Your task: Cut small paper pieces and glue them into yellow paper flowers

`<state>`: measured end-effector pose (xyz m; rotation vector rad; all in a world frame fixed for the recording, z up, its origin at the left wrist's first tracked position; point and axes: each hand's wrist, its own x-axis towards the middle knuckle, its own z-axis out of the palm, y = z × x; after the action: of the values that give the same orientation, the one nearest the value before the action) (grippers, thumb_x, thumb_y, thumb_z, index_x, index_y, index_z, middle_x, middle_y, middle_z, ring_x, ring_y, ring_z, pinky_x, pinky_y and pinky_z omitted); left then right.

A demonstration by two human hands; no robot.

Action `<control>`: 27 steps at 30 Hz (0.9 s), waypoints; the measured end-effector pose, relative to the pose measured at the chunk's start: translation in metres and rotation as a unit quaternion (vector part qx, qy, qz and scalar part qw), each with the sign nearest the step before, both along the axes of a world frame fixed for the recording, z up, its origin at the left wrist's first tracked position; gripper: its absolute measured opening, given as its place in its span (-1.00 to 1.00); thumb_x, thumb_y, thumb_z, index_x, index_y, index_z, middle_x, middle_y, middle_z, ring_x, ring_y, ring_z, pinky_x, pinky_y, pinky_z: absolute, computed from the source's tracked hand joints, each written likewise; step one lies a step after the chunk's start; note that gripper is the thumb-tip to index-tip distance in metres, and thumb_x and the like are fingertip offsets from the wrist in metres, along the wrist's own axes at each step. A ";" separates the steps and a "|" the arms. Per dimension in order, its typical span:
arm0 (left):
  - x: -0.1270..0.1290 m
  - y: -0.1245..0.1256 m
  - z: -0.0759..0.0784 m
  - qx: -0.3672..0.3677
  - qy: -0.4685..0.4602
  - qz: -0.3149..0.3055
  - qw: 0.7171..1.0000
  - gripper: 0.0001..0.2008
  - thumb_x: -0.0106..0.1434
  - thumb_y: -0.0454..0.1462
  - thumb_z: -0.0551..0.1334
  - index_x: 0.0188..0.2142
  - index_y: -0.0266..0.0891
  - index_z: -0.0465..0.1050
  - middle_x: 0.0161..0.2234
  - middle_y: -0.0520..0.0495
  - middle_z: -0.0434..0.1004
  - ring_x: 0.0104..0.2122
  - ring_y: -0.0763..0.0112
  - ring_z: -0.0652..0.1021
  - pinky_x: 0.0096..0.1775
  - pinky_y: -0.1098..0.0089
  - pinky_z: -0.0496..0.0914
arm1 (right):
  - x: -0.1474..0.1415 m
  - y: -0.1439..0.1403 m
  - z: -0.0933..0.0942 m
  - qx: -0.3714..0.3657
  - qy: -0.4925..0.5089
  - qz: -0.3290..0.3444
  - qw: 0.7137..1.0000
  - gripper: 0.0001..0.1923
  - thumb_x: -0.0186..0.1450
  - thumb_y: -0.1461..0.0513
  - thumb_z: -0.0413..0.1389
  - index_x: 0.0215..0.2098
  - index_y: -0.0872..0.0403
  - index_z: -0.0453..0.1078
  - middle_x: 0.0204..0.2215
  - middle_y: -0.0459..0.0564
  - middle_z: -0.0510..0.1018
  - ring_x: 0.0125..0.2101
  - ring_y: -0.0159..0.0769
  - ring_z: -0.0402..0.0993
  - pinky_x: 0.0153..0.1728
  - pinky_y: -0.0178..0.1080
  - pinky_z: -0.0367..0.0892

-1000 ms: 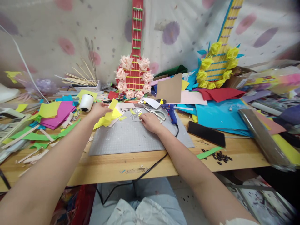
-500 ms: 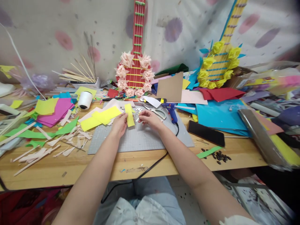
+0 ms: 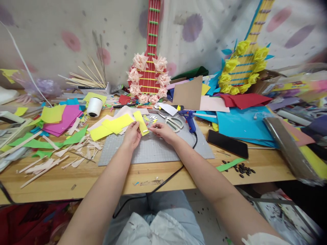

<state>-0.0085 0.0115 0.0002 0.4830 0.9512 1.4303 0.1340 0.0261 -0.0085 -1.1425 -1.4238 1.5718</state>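
Observation:
My left hand (image 3: 132, 136) is closed on the edge of a yellow paper strip (image 3: 139, 120), which tilts to the left at its top. Across the strip's lower end lies a small white piece (image 3: 145, 131). The fingertips of my right hand (image 3: 163, 132) pinch together right at that piece's right end. Both hands are over a grey cutting mat (image 3: 114, 153). More small white pieces (image 3: 154, 117) lie just beyond the fingers, beside scissors (image 3: 175, 123). Several yellow paper strips (image 3: 112, 126) overlap on the mat's left side.
A blue glue gun (image 3: 189, 120) stands right of the scissors, its black cable (image 3: 168, 178) running under my right forearm. A phone (image 3: 227, 144), blue sheets (image 3: 242, 126) and black beads (image 3: 242, 169) lie right. Paper scraps (image 3: 48, 166) cover the left. Two paper-flowered guitars (image 3: 148, 78) stand behind.
The yellow strip has tipped so its lower end points right. My right fingers have closed in on that end, where the white piece now lies. The view has shifted slightly.

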 end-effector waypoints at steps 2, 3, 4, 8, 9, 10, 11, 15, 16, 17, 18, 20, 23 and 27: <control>-0.001 0.000 0.000 0.003 -0.001 -0.004 1.000 -0.92 0.15 -0.36 0.15 -0.36 -0.23 0.22 -0.39 -0.05 0.51 -0.23 0.33 0.55 -0.17 0.27 0.44 | 0.002 0.001 -0.001 0.001 -0.004 0.012 1.000 -0.66 -0.05 0.04 0.21 -0.45 0.10 0.30 -0.69 -0.24 0.21 -0.68 -0.57 0.02 -0.66 -0.41 -0.13; -0.001 0.000 0.000 0.003 -0.002 -0.005 1.000 -0.91 0.15 -0.36 0.15 -0.36 -0.23 0.21 -0.40 -0.04 0.51 -0.23 0.33 0.55 -0.17 0.26 0.43 | 0.002 0.001 -0.001 0.001 -0.004 0.018 1.000 -0.66 -0.05 0.04 0.21 -0.45 0.11 0.31 -0.69 -0.24 0.22 -0.68 -0.57 0.02 -0.66 -0.41 -0.13; -0.002 0.000 -0.001 0.003 -0.004 -0.004 1.000 -0.91 0.15 -0.37 0.15 -0.36 -0.23 0.21 -0.41 -0.04 0.50 -0.24 0.33 0.55 -0.17 0.26 0.43 | 0.003 0.001 -0.001 0.000 -0.004 0.024 1.000 -0.66 -0.04 0.04 0.21 -0.45 0.11 0.31 -0.68 -0.24 0.22 -0.68 -0.57 0.02 -0.65 -0.41 -0.12; -0.003 0.001 -0.001 0.008 -0.007 -0.003 1.000 -0.93 0.16 -0.38 0.13 -0.36 -0.24 0.21 -0.42 -0.04 0.50 -0.28 0.33 0.56 -0.17 0.23 0.43 | 0.005 0.000 0.000 0.002 -0.002 0.036 0.999 -0.68 -0.03 0.06 0.19 -0.44 0.11 0.31 -0.69 -0.25 0.22 -0.68 -0.57 0.03 -0.65 -0.41 -0.12; -0.003 0.001 -0.001 0.009 -0.005 -0.004 1.000 -0.93 0.15 -0.37 0.13 -0.36 -0.25 0.22 -0.41 -0.05 0.50 -0.28 0.33 0.56 -0.17 0.23 0.43 | 0.005 0.000 0.000 0.004 -0.004 0.035 0.999 -0.69 -0.03 0.06 0.19 -0.44 0.11 0.31 -0.69 -0.25 0.22 -0.68 -0.56 0.04 -0.65 -0.41 -0.11; -0.003 0.001 0.000 0.009 -0.001 -0.005 1.000 -0.93 0.14 -0.37 0.14 -0.36 -0.25 0.22 -0.41 -0.06 0.50 -0.28 0.32 0.56 -0.17 0.24 0.42 | 0.004 0.000 0.000 0.005 -0.005 0.034 0.999 -0.69 -0.02 0.07 0.19 -0.44 0.10 0.30 -0.69 -0.24 0.22 -0.68 -0.56 0.04 -0.65 -0.41 -0.11; -0.003 0.000 0.000 0.010 0.004 -0.007 1.000 -0.92 0.13 -0.36 0.15 -0.36 -0.25 0.23 -0.40 -0.07 0.50 -0.28 0.32 0.55 -0.18 0.24 0.42 | 0.004 0.000 0.000 0.006 -0.007 0.034 0.999 -0.70 -0.02 0.07 0.19 -0.44 0.10 0.30 -0.69 -0.25 0.22 -0.68 -0.56 0.05 -0.65 -0.41 -0.10; -0.004 0.000 0.001 0.015 0.066 0.009 0.998 -0.89 0.10 -0.30 0.18 -0.38 -0.25 0.24 -0.41 -0.07 0.48 -0.34 0.34 0.55 -0.25 0.28 0.42 | 0.006 -0.001 0.001 0.031 -0.052 0.029 0.998 -0.73 0.02 0.07 0.15 -0.44 0.09 0.30 -0.66 -0.23 0.26 -0.66 -0.54 0.10 -0.63 -0.40 -0.01; -0.005 0.000 0.001 0.017 0.097 0.022 0.995 -0.89 0.10 -0.29 0.18 -0.38 -0.25 0.24 -0.43 -0.04 0.47 -0.37 0.36 0.54 -0.28 0.30 0.42 | 0.007 -0.001 0.002 0.051 -0.086 0.021 0.995 -0.75 0.03 0.09 0.15 -0.44 0.09 0.30 -0.63 -0.21 0.30 -0.64 -0.53 0.13 -0.60 -0.39 0.04; -0.007 0.001 -0.001 0.019 0.136 0.037 0.990 -0.89 0.09 -0.27 0.17 -0.39 -0.24 0.25 -0.45 -0.01 0.45 -0.41 0.38 0.53 -0.31 0.33 0.41 | 0.008 -0.001 0.002 0.082 -0.129 0.007 0.988 -0.75 0.02 0.11 0.16 -0.42 0.10 0.32 -0.57 -0.17 0.36 -0.61 -0.52 0.16 -0.57 -0.38 0.09; -0.010 0.002 -0.002 0.024 0.182 0.051 0.982 -0.89 0.09 -0.26 0.17 -0.40 -0.23 0.26 -0.47 0.01 0.43 -0.43 0.41 0.52 -0.34 0.37 0.40 | 0.009 -0.001 0.004 0.122 -0.177 -0.015 0.977 -0.74 0.00 0.13 0.18 -0.38 0.09 0.34 -0.49 -0.14 0.41 -0.57 -0.50 0.20 -0.52 -0.36 0.14; -0.015 0.004 -0.006 0.049 0.284 0.060 0.956 -0.91 0.08 -0.25 0.17 -0.43 -0.22 0.29 -0.50 0.05 0.41 -0.47 0.46 0.48 -0.38 0.43 0.36 | 0.011 -0.002 0.008 0.219 -0.255 -0.066 0.940 -0.62 -0.06 0.16 0.22 -0.26 0.08 0.35 -0.30 -0.06 0.45 -0.46 -0.43 0.27 -0.39 -0.30 0.21; -0.021 0.004 -0.012 0.114 0.398 0.007 0.910 -0.92 0.06 -0.25 0.19 -0.44 -0.21 0.34 -0.51 0.06 0.41 -0.50 0.49 0.42 -0.43 0.49 0.29 | 0.012 -0.005 0.017 0.318 -0.299 -0.122 0.892 -0.53 -0.03 0.13 0.22 -0.14 0.05 0.33 -0.17 -0.01 0.44 -0.26 -0.29 0.29 -0.21 -0.21 0.21; -0.020 -0.003 -0.012 0.170 0.461 -0.106 0.864 -0.85 0.05 -0.24 0.20 -0.33 -0.19 0.40 -0.55 0.05 0.40 -0.57 0.48 0.37 -0.49 0.47 0.22 | 0.012 -0.005 0.022 0.313 -0.273 -0.136 0.900 -0.62 0.09 0.09 0.12 -0.14 0.03 0.34 -0.23 -0.02 0.49 -0.26 -0.28 0.30 -0.18 -0.18 0.19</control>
<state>-0.0282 0.0087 -0.0121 1.5833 1.3271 1.1390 0.1462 0.0215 0.0134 -1.3383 -1.8390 0.5236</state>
